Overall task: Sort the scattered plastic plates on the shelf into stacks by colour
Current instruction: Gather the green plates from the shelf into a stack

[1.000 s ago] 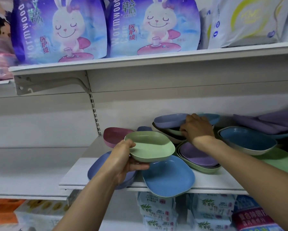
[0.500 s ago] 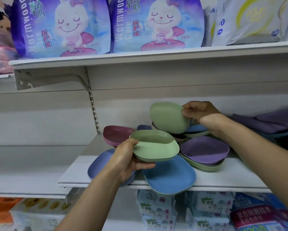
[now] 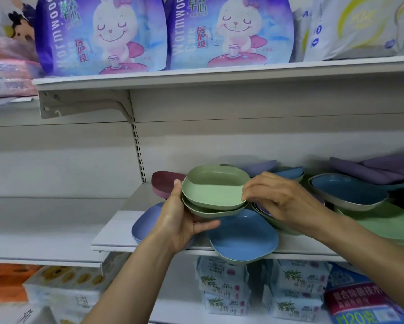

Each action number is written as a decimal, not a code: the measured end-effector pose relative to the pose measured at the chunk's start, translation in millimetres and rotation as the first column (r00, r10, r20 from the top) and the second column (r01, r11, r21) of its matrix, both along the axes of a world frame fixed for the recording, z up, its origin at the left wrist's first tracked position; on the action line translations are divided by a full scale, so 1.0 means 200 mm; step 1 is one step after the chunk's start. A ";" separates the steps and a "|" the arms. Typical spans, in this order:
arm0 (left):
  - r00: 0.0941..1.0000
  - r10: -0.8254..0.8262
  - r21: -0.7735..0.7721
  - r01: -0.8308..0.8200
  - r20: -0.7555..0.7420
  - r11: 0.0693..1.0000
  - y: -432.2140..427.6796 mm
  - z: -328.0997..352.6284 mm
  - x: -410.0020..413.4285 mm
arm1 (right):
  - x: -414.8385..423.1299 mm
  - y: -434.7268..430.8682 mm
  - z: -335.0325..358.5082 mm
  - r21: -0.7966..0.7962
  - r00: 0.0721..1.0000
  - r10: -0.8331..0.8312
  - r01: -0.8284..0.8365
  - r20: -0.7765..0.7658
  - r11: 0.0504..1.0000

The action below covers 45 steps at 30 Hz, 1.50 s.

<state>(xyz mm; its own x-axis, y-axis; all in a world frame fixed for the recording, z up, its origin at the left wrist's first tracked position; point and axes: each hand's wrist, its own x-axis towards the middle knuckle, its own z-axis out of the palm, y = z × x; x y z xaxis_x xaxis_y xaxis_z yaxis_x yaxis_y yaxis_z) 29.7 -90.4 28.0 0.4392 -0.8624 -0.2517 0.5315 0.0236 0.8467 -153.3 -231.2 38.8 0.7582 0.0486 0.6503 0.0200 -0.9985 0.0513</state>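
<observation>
My left hand [image 3: 180, 228] grips the lower green plate [image 3: 210, 213] from its left side, fingers curled beneath, holding it just above the shelf [image 3: 117, 232]. The upper green plate [image 3: 216, 189] sits nested in it, and my right hand [image 3: 282, 202] pinches its right rim. A blue plate [image 3: 243, 237] lies underneath, overhanging the shelf's front edge.

Even, bright indoor light; soft shadows under the upper shelf [image 3: 219, 77]. Slight overall softness; wide-angle bending at frame edges.
</observation>
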 end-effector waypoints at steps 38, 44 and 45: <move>0.973 0.042 -0.046 -0.033 0.225 0.998 -0.14 0.12 -0.13 | -0.29 -0.42 0.09 0.942 0.754 -0.629 0.319 -0.187 0.103; 0.977 0.058 -0.023 -0.054 0.204 0.998 -0.19 0.09 -0.10 | -0.22 -0.57 0.06 0.736 0.593 -0.665 0.670 -0.454 0.095; 0.978 0.059 -0.026 -0.054 0.203 0.998 -0.20 0.09 -0.09 | -0.21 -0.59 0.06 0.689 0.557 -0.685 0.716 -0.471 0.109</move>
